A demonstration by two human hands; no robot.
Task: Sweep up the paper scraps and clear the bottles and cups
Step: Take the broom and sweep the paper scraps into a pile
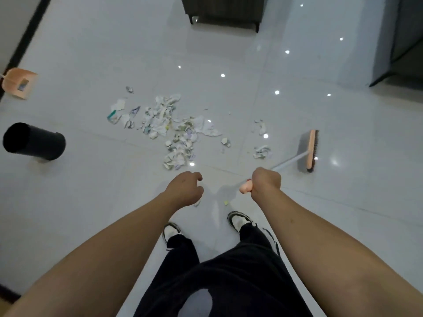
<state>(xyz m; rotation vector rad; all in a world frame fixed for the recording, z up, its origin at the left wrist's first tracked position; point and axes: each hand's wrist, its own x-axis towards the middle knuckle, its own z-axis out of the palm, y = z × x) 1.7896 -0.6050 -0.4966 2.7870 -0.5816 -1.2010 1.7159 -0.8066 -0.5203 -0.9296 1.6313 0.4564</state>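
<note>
right hand [265, 180]: fist clamped on the peach-capped end of the long white broom handle [286, 161]
left hand [184, 191]: fingers loosely curled, holding nothing, just left of the handle end, apart from it
broom head [307, 151]: peach plastic block with dark bristles, on the floor, just right of the small outlying scraps
torn white paper scraps [169, 126]: main pile spread on the floor ahead of the hands; a few strays between pile and broom head
glossy white tiled floor [91, 53]: ceiling lights reflected
black cylindrical bin [34, 141]: far left, well apart from the pile
peach plastic dustpan [20, 83]: far left beyond the bin, by the wall
person: dark trousers, white-and-black shoes, standing near the pile
</note>
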